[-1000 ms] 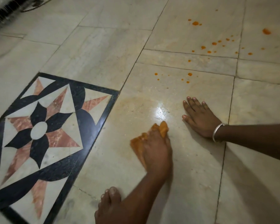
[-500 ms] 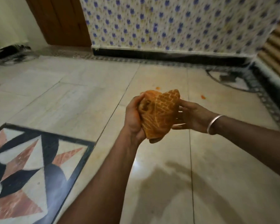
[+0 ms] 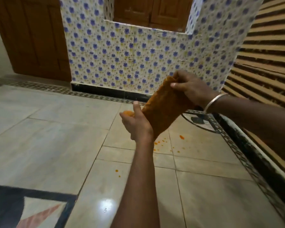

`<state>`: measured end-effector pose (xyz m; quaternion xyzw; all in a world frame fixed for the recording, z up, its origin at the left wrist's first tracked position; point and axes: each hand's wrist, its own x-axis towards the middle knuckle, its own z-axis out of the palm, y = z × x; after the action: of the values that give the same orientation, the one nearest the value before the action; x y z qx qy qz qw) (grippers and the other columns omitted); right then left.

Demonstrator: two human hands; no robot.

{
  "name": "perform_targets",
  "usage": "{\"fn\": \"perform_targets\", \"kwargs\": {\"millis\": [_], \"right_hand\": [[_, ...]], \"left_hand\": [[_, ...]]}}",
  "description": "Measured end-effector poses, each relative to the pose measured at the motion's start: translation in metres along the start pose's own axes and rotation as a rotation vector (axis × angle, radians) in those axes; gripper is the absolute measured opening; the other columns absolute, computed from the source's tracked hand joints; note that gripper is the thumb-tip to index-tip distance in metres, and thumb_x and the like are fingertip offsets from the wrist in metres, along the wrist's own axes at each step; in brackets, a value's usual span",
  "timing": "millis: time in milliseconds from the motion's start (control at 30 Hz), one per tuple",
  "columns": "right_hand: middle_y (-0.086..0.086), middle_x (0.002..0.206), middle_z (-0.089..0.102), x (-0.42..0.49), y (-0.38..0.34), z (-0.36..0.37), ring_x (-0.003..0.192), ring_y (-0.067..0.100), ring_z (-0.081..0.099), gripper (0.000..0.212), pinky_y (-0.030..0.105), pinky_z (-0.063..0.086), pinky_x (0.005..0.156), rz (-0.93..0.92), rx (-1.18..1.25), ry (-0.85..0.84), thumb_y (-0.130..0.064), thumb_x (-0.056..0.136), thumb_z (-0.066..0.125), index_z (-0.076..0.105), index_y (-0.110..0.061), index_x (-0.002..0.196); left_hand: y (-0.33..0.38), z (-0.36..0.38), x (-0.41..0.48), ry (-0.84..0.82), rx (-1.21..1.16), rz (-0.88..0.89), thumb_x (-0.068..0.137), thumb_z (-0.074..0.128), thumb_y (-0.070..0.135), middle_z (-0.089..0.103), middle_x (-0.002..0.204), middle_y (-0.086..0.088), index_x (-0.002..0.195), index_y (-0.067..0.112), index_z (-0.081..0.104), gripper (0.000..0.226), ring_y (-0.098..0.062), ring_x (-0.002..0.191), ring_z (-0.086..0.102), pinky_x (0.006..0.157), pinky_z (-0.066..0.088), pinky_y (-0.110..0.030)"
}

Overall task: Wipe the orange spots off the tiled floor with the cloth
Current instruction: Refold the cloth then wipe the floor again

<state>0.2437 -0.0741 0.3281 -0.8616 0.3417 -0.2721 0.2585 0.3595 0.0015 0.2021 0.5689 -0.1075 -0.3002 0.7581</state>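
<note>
An orange-stained cloth (image 3: 163, 111) is stretched in the air between both hands, well above the floor. My left hand (image 3: 136, 124) grips its lower end and my right hand (image 3: 190, 88), with a silver bangle on the wrist, pinches its upper corner. Orange spots (image 3: 181, 137) lie scattered on the pale tiled floor (image 3: 56, 145) below and behind the cloth. A few smaller orange spots (image 3: 116, 170) sit nearer to me, left of my left forearm.
A wall of blue-flowered tiles (image 3: 122, 55) with a black skirting stands ahead, with a wooden door (image 3: 28, 35) to its left. A striped surface (image 3: 266, 46) rises on the right behind a dark patterned border (image 3: 247, 155). A star inlay (image 3: 23, 211) lies at the lower left.
The cloth left the floor, where my left hand was wiping. Both hands raised it and now pull it out long instead of bunched. The view has tilted up toward the wall.
</note>
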Motion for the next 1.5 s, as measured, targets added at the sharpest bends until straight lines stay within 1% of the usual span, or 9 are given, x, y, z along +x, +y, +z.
{"fn": "perform_targets", "kwargs": {"millis": [100,300,533,667,767,1000,1167,1300,1500], "right_hand": [[0.015,0.11,0.062,0.012,-0.013,0.013,0.102,0.027,0.061,0.01,0.041,0.053,0.081,-0.066,0.014,-0.124,-0.016,0.103,0.049,0.057,-0.023,0.105],[0.004,0.114,0.061,0.033,-0.019,0.053,0.106,0.023,0.062,0.014,0.041,0.06,0.081,-0.137,-0.021,-0.266,-0.021,0.104,0.049,0.059,-0.026,0.112],[-0.006,0.111,0.059,0.049,0.0,0.085,0.103,0.014,0.058,0.017,0.031,0.05,0.079,-0.226,-0.049,-0.339,-0.025,0.104,0.048,0.059,-0.032,0.115],[-0.015,0.098,0.059,0.053,0.01,0.097,0.09,0.006,0.058,0.017,0.02,0.048,0.068,-0.334,-0.15,-0.325,-0.029,0.105,0.045,0.053,-0.039,0.116],[-0.008,0.093,0.06,0.055,0.026,0.104,0.081,0.008,0.06,0.019,0.02,0.049,0.062,-0.426,-0.279,-0.304,-0.033,0.106,0.042,0.049,-0.038,0.122],[-0.007,0.1,0.06,0.067,0.043,0.111,0.088,0.005,0.059,0.019,0.024,0.052,0.071,-0.5,-0.143,-0.272,-0.029,0.106,0.044,0.053,-0.031,0.122],[-0.013,0.106,0.059,0.082,0.074,0.128,0.101,0.005,0.057,0.022,0.02,0.046,0.076,-0.237,0.02,-0.336,-0.033,0.101,0.054,0.061,-0.025,0.121],[0.007,0.12,0.063,0.08,0.124,0.178,0.105,0.026,0.063,0.045,0.045,0.055,0.09,0.215,0.114,-0.33,-0.052,0.098,0.052,0.051,-0.02,0.129],[0.025,0.128,0.064,0.06,0.143,0.212,0.105,0.039,0.07,0.092,0.047,0.059,0.083,0.651,0.593,-0.938,-0.088,0.082,0.026,0.036,-0.026,0.15]], "left_hand": [[0.003,-0.02,0.016,-0.095,0.262,0.212,0.088,0.045,0.083,0.016,0.173,-0.003,0.164,0.031,0.023,0.095,-0.031,0.157,0.022,0.123,0.025,-0.061],[0.004,-0.06,0.047,-0.718,0.316,0.142,0.079,0.086,0.045,0.071,0.126,0.0,0.135,0.022,0.061,0.065,-0.021,0.118,0.066,0.105,0.05,-0.047],[-0.007,-0.102,0.064,-0.713,0.388,0.158,0.079,0.085,0.049,0.061,0.141,0.007,0.145,0.03,0.054,0.076,-0.018,0.124,0.062,0.099,0.057,-0.038],[-0.006,-0.113,0.071,-0.582,0.387,0.268,0.089,0.08,0.035,0.078,0.107,0.0,0.116,0.014,0.074,0.035,-0.021,0.105,0.073,0.094,0.059,-0.042],[-0.011,-0.119,0.077,-0.575,0.425,0.268,0.091,0.078,0.037,0.074,0.103,-0.008,0.11,0.006,0.071,0.037,-0.025,0.101,0.072,0.078,0.059,-0.031],[-0.032,-0.116,0.075,-0.718,0.445,-0.037,0.08,0.086,0.039,0.075,0.12,-0.003,0.128,0.02,0.065,0.056,-0.027,0.113,0.073,0.102,0.057,-0.053],[-0.051,-0.105,0.065,-0.69,0.161,-0.177,0.088,0.075,0.026,0.072,0.126,-0.014,0.133,0.003,0.061,0.052,-0.034,0.117,0.07,0.101,0.057,-0.051],[-0.055,-0.105,0.07,-0.614,-0.003,-0.159,0.096,0.065,0.018,0.073,0.11,-0.014,0.12,0.002,0.068,0.029,-0.03,0.107,0.071,0.091,0.059,-0.043],[-0.06,-0.121,0.092,-0.401,0.028,-0.138,0.093,0.067,0.014,0.074,0.119,-0.019,0.126,0.001,0.068,0.036,-0.034,0.108,0.072,0.088,0.062,-0.047]]}}
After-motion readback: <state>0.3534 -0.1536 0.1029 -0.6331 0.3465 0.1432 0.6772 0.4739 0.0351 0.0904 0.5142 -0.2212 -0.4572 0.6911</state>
